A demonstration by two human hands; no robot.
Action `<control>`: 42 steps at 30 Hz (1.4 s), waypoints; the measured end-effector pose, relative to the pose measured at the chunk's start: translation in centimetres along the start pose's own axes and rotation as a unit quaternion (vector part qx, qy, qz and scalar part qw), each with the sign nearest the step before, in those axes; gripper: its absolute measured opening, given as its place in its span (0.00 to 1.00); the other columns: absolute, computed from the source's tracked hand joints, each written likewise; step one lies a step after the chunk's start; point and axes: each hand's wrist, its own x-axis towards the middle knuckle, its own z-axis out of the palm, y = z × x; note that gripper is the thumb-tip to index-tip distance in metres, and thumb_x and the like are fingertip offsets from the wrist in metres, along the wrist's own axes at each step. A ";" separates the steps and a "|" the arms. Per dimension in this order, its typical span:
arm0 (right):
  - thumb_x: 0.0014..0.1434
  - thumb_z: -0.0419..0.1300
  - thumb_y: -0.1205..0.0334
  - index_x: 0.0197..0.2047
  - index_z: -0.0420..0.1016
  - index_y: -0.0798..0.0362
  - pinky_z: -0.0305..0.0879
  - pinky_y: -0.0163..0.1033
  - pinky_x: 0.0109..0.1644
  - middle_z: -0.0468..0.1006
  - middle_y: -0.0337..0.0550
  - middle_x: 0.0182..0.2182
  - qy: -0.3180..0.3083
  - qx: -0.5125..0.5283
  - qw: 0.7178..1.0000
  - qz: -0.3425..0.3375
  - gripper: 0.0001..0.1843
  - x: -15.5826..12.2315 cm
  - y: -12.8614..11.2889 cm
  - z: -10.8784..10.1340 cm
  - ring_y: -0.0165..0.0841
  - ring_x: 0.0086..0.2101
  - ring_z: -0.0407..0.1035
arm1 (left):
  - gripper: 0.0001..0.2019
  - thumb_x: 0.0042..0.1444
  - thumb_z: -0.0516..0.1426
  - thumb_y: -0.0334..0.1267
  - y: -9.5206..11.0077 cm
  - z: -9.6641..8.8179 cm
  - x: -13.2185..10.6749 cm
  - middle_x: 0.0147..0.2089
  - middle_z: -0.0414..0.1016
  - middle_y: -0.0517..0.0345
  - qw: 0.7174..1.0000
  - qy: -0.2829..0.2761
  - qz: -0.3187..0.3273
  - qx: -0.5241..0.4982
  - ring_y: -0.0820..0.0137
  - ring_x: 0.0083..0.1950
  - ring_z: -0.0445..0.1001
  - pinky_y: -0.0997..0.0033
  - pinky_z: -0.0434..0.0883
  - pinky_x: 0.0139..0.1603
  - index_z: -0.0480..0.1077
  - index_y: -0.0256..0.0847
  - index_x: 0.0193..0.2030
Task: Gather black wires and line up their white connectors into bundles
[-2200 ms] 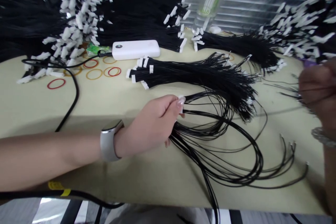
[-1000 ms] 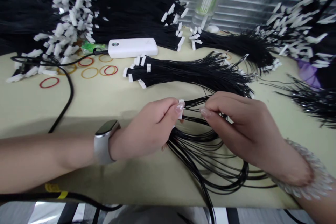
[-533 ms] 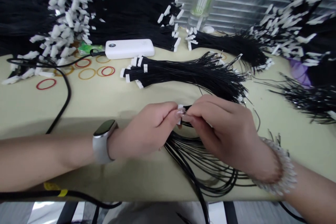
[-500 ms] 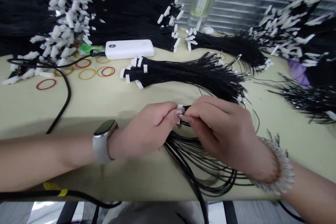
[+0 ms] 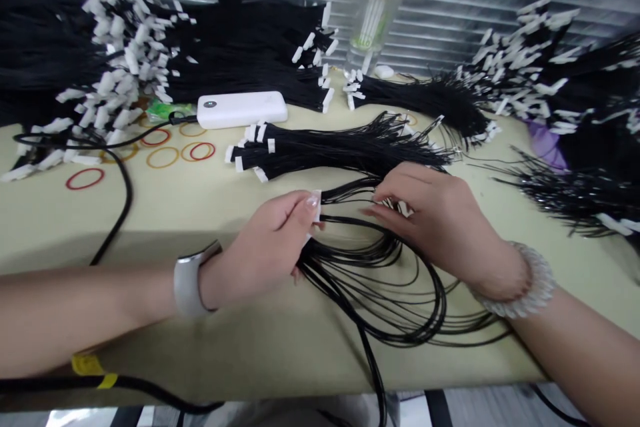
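Note:
My left hand (image 5: 275,233), wearing a grey wristband, pinches a white connector (image 5: 317,207) between thumb and fingers. Thin black wires (image 5: 345,193) run rightward from that connector. More black wires come out below the same hand and curve in wide loops (image 5: 425,320) over the table. To the right, my right hand (image 5: 435,227), with a clear beaded bracelet, hovers over the wires. Its thumb and index finger are apart, with a gap between them. Whether a wire touches the curled fingers is hidden.
Behind my hands lies a bundle of black wires with white connectors (image 5: 320,150). A white power bank (image 5: 243,110), rubber bands (image 5: 163,157) and a clear bottle (image 5: 375,20) are farther back. Wire piles (image 5: 520,73) stand at both sides. A thick black cable (image 5: 150,388) crosses the front left.
My right hand has moved away from the white connector, and its fingers have parted. My left hand still holds the connector, now slightly farther left. More of the wires shows between the hands.

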 end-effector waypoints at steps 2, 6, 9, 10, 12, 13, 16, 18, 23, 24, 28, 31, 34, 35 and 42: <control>0.48 0.60 0.56 0.30 0.62 0.55 0.59 0.32 0.32 0.65 0.41 0.32 0.032 -0.018 0.999 0.027 0.12 -0.2 -0.3 -0.7 0.27 0.31 0.61 | 0.18 0.55 0.43 0.52 0.0 0.1 0.1 0.23 0.58 0.66 1.000 0.017 0.002 -0.009 0.83 0.14 0.59 0.84 0.61 0.10 0.58 0.39 0.27; 0.47 0.61 0.54 0.23 0.57 0.55 0.52 0.30 0.23 0.61 0.37 0.22 0.018 0.032 0.998 0.053 0.17 -0.9 -1.5 -3.1 0.23 0.22 0.54 | 0.17 0.56 0.44 0.51 0.0 0.2 0.4 0.19 0.57 0.68 0.999 0.023 0.001 -0.030 0.82 0.13 0.60 0.85 0.60 0.10 0.58 0.39 0.27; 0.52 0.57 0.57 0.19 0.55 0.56 0.47 0.29 0.19 0.56 0.34 0.16 -0.135 0.135 0.980 0.062 0.18 -1.5 -1.9 -3.9 0.20 0.18 0.50 | 0.16 0.56 0.43 0.50 0.0 0.1 0.4 0.18 0.58 0.67 0.998 0.023 -0.010 -0.050 0.81 0.13 0.60 0.85 0.60 0.10 0.58 0.40 0.28; 0.53 0.55 0.57 0.19 0.56 0.55 0.47 0.29 0.18 0.56 0.33 0.15 -0.179 0.155 0.969 0.070 0.17 -1.7 -1.8 -3.8 0.20 0.18 0.50 | 0.16 0.57 0.43 0.50 0.0 0.1 0.5 0.18 0.59 0.67 0.998 0.021 -0.011 -0.052 0.81 0.13 0.60 0.84 0.60 0.10 0.58 0.40 0.28; 0.55 0.53 0.57 0.21 0.58 0.55 0.47 0.29 0.18 0.58 0.33 0.16 -0.213 0.159 0.961 0.081 0.15 -2.1 -1.7 -3.1 0.20 0.18 0.50 | 0.16 0.57 0.43 0.50 0.0 0.0 0.5 0.18 0.58 0.67 0.998 0.019 -0.012 -0.052 0.81 0.13 0.60 0.84 0.60 0.10 0.58 0.40 0.27; 0.56 0.52 0.57 0.21 0.59 0.55 0.47 0.29 0.18 0.59 0.33 0.16 -0.218 0.154 0.961 0.077 0.15 -2.3 -1.7 -2.6 0.20 0.18 0.51 | 0.16 0.57 0.43 0.49 0.1 0.0 0.6 0.18 0.58 0.67 0.998 0.021 -0.013 -0.051 0.81 0.13 0.60 0.84 0.60 0.10 0.57 0.40 0.27; 0.56 0.51 0.58 0.27 0.64 0.52 0.50 0.29 0.22 0.64 0.33 0.20 -0.199 0.122 0.971 0.038 0.09 -2.8 -2.0 -1.3 0.21 0.20 0.56 | 0.16 0.56 0.44 0.49 0.1 0.0 0.6 0.17 0.57 0.68 0.998 0.030 -0.013 -0.045 0.82 0.12 0.60 0.85 0.60 0.10 0.57 0.40 0.26; 0.55 0.52 0.59 0.33 0.65 0.49 0.53 0.30 0.26 0.68 0.33 0.25 -0.153 0.099 0.983 0.022 0.05 -3.0 -2.3 -0.9 0.22 0.24 0.59 | 0.16 0.56 0.44 0.49 0.1 0.0 0.7 0.18 0.57 0.68 0.998 0.035 -0.012 -0.041 0.83 0.12 0.60 0.86 0.60 0.09 0.57 0.39 0.26; 0.52 0.55 0.61 0.33 0.65 0.52 0.53 0.31 0.29 0.68 0.36 0.27 -0.083 0.099 0.992 0.007 0.05 -2.7 -2.8 -0.9 0.23 0.25 0.59 | 0.16 0.56 0.44 0.49 0.2 0.1 0.7 0.19 0.59 0.68 0.998 0.043 -0.014 -0.044 0.83 0.12 0.61 0.86 0.60 0.08 0.58 0.39 0.26; 0.53 0.55 0.62 0.33 0.66 0.53 0.54 0.31 0.29 0.68 0.38 0.28 -0.082 0.101 0.992 -0.007 0.05 -2.5 -2.9 -0.9 0.23 0.26 0.60 | 0.16 0.56 0.44 0.49 0.2 0.1 0.7 0.19 0.58 0.68 0.998 0.041 -0.013 -0.044 0.83 0.12 0.61 0.86 0.60 0.08 0.57 0.39 0.26; 0.55 0.51 0.65 0.33 0.69 0.52 0.56 0.33 0.32 0.69 0.41 0.29 -0.095 0.055 0.994 -0.026 0.06 -2.0 -3.2 -0.6 0.27 0.30 0.62 | 0.16 0.56 0.44 0.49 0.2 0.1 0.6 0.18 0.57 0.68 0.998 0.033 -0.013 -0.045 0.82 0.12 0.60 0.86 0.60 0.09 0.57 0.39 0.26; 0.55 0.50 0.66 0.33 0.70 0.50 0.55 0.33 0.32 0.69 0.40 0.29 -0.017 -0.002 1.000 -0.019 0.07 -2.2 -3.2 -0.1 0.28 0.30 0.62 | 0.16 0.56 0.44 0.49 0.2 0.1 0.6 0.18 0.57 0.68 0.998 0.030 -0.012 -0.050 0.82 0.12 0.60 0.85 0.60 0.10 0.57 0.39 0.26; 0.54 0.50 0.69 0.31 0.70 0.50 0.54 0.33 0.30 0.67 0.40 0.27 -0.014 -0.004 0.999 -0.030 0.09 -2.4 -3.2 0.3 0.27 0.29 0.60 | 0.16 0.57 0.44 0.49 0.3 0.1 0.5 0.17 0.57 0.67 0.999 0.032 -0.011 -0.043 0.82 0.12 0.60 0.85 0.60 0.10 0.57 0.39 0.25; 0.53 0.50 0.70 0.32 0.70 0.50 0.53 0.33 0.30 0.66 0.40 0.27 -0.037 0.011 0.999 -0.035 0.09 -2.5 -3.2 0.4 0.27 0.29 0.59 | 0.16 0.57 0.44 0.49 0.3 0.1 0.5 0.17 0.57 0.67 0.999 0.033 -0.011 -0.039 0.81 0.13 0.60 0.85 0.60 0.10 0.57 0.39 0.25; 0.53 0.50 0.67 0.33 0.70 0.50 0.52 0.32 0.29 0.65 0.37 0.25 -0.118 0.073 0.990 -0.021 0.08 -1.9 -3.9 1.3 0.25 0.26 0.58 | 0.16 0.57 0.43 0.49 0.5 0.1 0.4 0.16 0.56 0.67 0.999 0.022 -0.004 -0.023 0.81 0.14 0.61 0.85 0.61 0.11 0.56 0.39 0.25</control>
